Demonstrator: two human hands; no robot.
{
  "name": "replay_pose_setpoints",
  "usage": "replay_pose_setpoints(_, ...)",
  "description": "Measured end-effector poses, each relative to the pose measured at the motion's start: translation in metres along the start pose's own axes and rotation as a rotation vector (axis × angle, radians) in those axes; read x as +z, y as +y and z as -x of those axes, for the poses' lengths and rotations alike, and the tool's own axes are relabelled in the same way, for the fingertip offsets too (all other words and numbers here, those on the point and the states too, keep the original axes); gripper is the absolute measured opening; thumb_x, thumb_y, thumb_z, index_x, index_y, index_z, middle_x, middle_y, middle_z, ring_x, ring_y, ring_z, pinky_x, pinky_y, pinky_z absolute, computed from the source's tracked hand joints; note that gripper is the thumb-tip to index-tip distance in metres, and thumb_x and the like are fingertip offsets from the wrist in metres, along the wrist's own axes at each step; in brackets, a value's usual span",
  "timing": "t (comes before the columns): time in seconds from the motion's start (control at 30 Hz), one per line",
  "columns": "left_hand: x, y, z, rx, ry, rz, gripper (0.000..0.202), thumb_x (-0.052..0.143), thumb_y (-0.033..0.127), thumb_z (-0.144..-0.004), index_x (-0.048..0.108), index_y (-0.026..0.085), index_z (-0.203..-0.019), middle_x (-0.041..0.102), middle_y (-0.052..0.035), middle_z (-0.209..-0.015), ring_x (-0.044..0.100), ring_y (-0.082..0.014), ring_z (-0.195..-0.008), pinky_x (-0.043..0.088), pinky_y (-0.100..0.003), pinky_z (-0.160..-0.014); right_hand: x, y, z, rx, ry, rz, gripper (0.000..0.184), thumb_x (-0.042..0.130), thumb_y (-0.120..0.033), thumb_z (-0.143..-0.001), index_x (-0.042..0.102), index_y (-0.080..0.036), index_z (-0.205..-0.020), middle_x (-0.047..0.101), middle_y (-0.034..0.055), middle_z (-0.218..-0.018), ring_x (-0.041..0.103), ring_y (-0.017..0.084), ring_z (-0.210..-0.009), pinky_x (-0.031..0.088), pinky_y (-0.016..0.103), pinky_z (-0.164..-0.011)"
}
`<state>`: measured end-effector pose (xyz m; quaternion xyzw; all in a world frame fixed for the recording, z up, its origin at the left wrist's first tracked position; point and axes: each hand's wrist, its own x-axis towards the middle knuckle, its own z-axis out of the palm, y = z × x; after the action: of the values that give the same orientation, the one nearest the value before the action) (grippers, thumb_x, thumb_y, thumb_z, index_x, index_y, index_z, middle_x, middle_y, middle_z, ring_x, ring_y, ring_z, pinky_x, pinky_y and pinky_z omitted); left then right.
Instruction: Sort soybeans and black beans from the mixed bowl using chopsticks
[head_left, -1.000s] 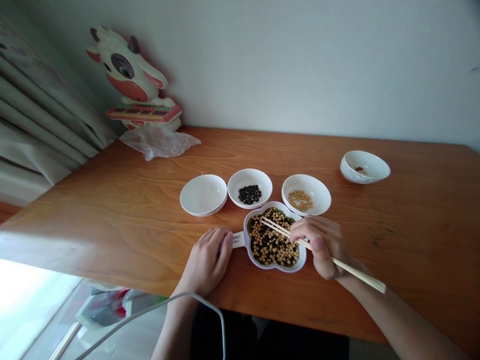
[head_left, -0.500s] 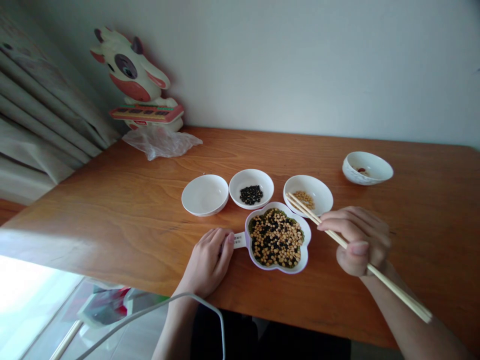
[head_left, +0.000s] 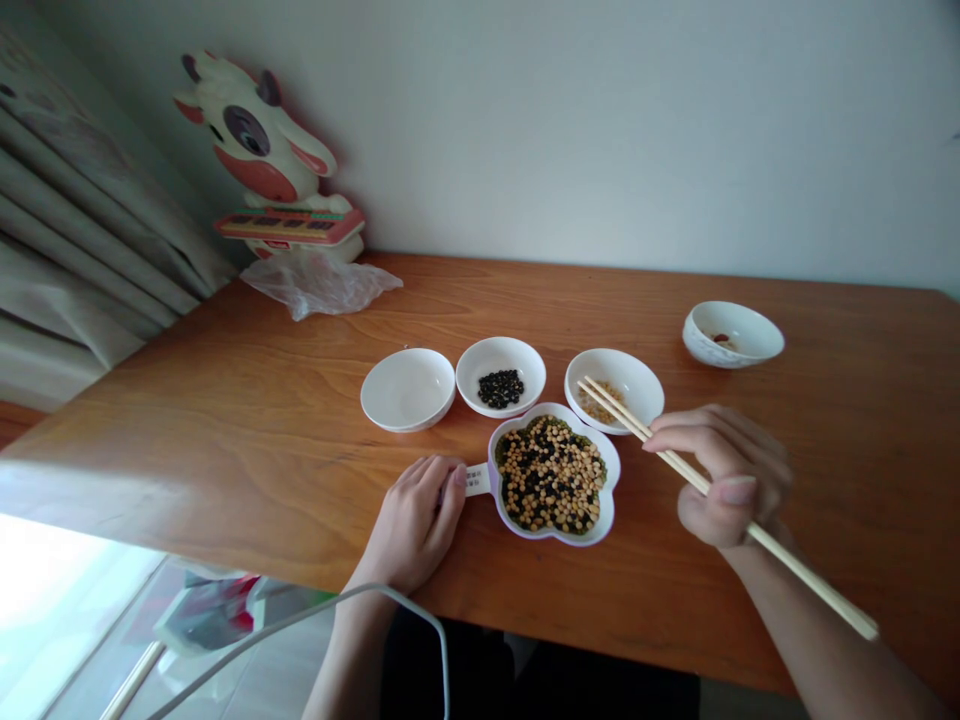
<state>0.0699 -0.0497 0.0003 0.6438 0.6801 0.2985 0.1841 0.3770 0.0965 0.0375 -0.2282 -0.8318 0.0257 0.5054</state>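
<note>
Head view: the left hand (head_left: 412, 520) is clasped on the white handle (head_left: 478, 480) of a purple-rimmed, flower-shaped dish (head_left: 612, 468) of mixed tan and black beans (head_left: 553, 475), which sits on the brown wooden table (head_left: 247, 450). Well apart from it, the right hand (head_left: 731, 480) pinches 2 pale wooden chopsticks (head_left: 681, 466), their tips over a round white bowl (head_left: 639, 385) containing tan beans (head_left: 592, 408).

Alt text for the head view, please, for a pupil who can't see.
The right hand holds chopsticks pointed into a white bowl of pale beans; the left hand holds the handle of a flower-shaped dish of mixed beans. More bowls stand nearby.
</note>
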Motion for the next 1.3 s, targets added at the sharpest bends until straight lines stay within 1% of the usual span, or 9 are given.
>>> replay_pose_setpoints(0.13, 0.000, 0.000, 0.000, 0.002, -0.005, -0.002, 0.028, 0.039, 0.036, -0.113, 0.054, 0.024, -0.092, 0.062, -0.0019, -0.086, 0.060, -0.0200, -0.081, 0.044, -0.034, -0.078, 0.009, -0.011, 0.001, 0.094, -0.064, -0.217, 0.065, 0.019, -0.054, -0.109, 0.071, -0.023, -0.087, 0.075, 0.0084, -0.083, 0.069, 0.023, -0.076, 0.049, 0.040, -0.067)
replay_pose_setpoints(0.23, 0.001, -0.001, 0.000, 0.002, -0.008, -0.001, 0.029, 0.039, 0.036, -0.113, 0.054, 0.024, -0.092, 0.062, -0.0023, -0.087, 0.060, -0.0204, -0.081, 0.044, -0.034, -0.078, 0.018, -0.018, 0.005, 0.177, -0.146, -0.365, 0.059, 0.024, -0.052, -0.110, 0.070, -0.023, -0.086, 0.074, 0.0073, -0.084, 0.069, 0.022, -0.079, 0.050, 0.040, -0.072)
replay_pose_setpoints(0.37, 0.001, -0.001, -0.001, 0.005, -0.006, -0.002, 0.029, 0.038, 0.036, -0.113, 0.053, 0.024, -0.091, 0.062, -0.0030, -0.086, 0.061, -0.0213, -0.081, 0.044, -0.035, -0.078, 0.026, -0.022, 0.011, 0.276, -0.247, -0.421, 0.053, 0.028, -0.048, -0.110, 0.069, -0.023, -0.088, 0.073, 0.0052, -0.084, 0.068, 0.021, -0.080, 0.049, 0.038, -0.075)
replay_pose_setpoints(0.47, 0.001, -0.001, -0.001, 0.005, -0.005, -0.003, 0.028, 0.038, 0.036, -0.113, 0.055, 0.024, -0.093, 0.063, -0.0033, -0.088, 0.062, -0.0217, -0.083, 0.045, -0.035, -0.079, 0.028, -0.023, 0.012, 0.355, -0.286, -0.441, 0.058, 0.024, -0.054, -0.110, 0.069, -0.023, -0.087, 0.071, 0.0046, -0.083, 0.067, 0.020, -0.079, 0.048, 0.037, -0.074)
replay_pose_setpoints(0.57, 0.000, 0.000, -0.001, 0.003, -0.002, -0.002, 0.028, 0.039, 0.036, -0.113, 0.055, 0.024, -0.093, 0.064, -0.0033, -0.088, 0.062, -0.0218, -0.083, 0.045, -0.034, -0.079, 0.028, -0.025, 0.010, 0.403, -0.288, -0.425, 0.061, 0.024, -0.057, -0.109, 0.068, -0.023, -0.085, 0.071, 0.0043, -0.083, 0.067, 0.020, -0.079, 0.048, 0.036, -0.074)
replay_pose_setpoints(0.83, 0.000, 0.001, 0.000, 0.009, 0.007, -0.014, 0.028, 0.039, 0.035, -0.112, 0.054, 0.024, -0.091, 0.064, -0.0032, -0.086, 0.063, -0.0220, -0.081, 0.046, -0.034, -0.076, 0.027, -0.025, 0.009, 0.404, -0.276, -0.386, 0.062, 0.024, -0.057, -0.109, 0.069, -0.023, -0.084, 0.070, 0.0041, -0.081, 0.065, 0.019, -0.075, 0.047, 0.035, -0.072)
replay_pose_setpoints(1.07, 0.000, 0.000, -0.002, 0.006, 0.004, -0.012, 0.028, 0.039, 0.035, -0.113, 0.055, 0.024, -0.091, 0.064, -0.0029, -0.086, 0.063, -0.0211, -0.081, 0.045, -0.033, -0.076, 0.029, -0.023, 0.012, 0.405, -0.264, -0.400, 0.056, 0.027, -0.048, -0.110, 0.070, -0.022, -0.085, 0.070, 0.0045, -0.080, 0.064, 0.019, -0.073, 0.047, 0.036, -0.072)
replay_pose_setpoints(1.2, 0.001, 0.000, -0.001, 0.011, 0.012, -0.014, 0.027, 0.040, 0.034, -0.113, 0.055, 0.024, -0.093, 0.065, -0.0028, -0.087, 0.063, -0.0209, -0.083, 0.045, -0.033, -0.076, 0.029, -0.022, 0.012, 0.356, -0.235, -0.418, 0.058, 0.026, -0.048, -0.110, 0.070, -0.022, -0.084, 0.071, 0.0055, -0.080, 0.066, 0.021, -0.077, 0.048, 0.038, -0.073)
replay_pose_setpoints(1.3, 0.002, -0.001, 0.000, 0.022, 0.020, -0.022, 0.026, 0.041, 0.034, -0.112, 0.057, 0.024, -0.095, 0.066, -0.0029, -0.088, 0.064, -0.0209, -0.083, 0.046, -0.033, -0.077, 0.029, -0.019, 0.012, 0.266, -0.194, -0.408, 0.058, 0.025, -0.047, -0.110, 0.070, -0.022, -0.084, 0.073, 0.0058, -0.080, 0.068, 0.021, -0.077, 0.049, 0.039, -0.074)
